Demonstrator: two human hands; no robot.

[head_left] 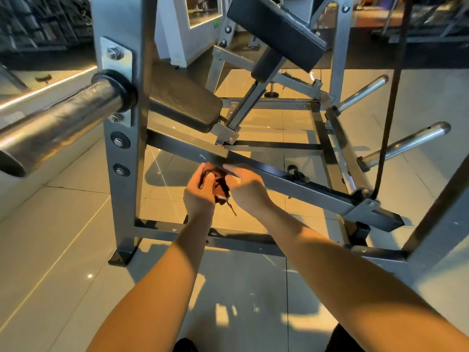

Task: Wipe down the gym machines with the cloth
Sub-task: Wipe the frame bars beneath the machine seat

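The dark red cloth point(220, 185) is bunched between both hands, just below the machine's sloping steel bar point(279, 179). The left hand point(200, 193) curls its fingers around it; the right hand point(247, 186) pinches its upper edge. It looks soft, light and floppy, so a full-palm hold probably suits it best.

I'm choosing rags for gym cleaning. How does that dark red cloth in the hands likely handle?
The cloth looks floppy: it bunches between the left hand and right hand. Probably light, since fingers alone hold it. A frayed strand dangles below, so it may snag.
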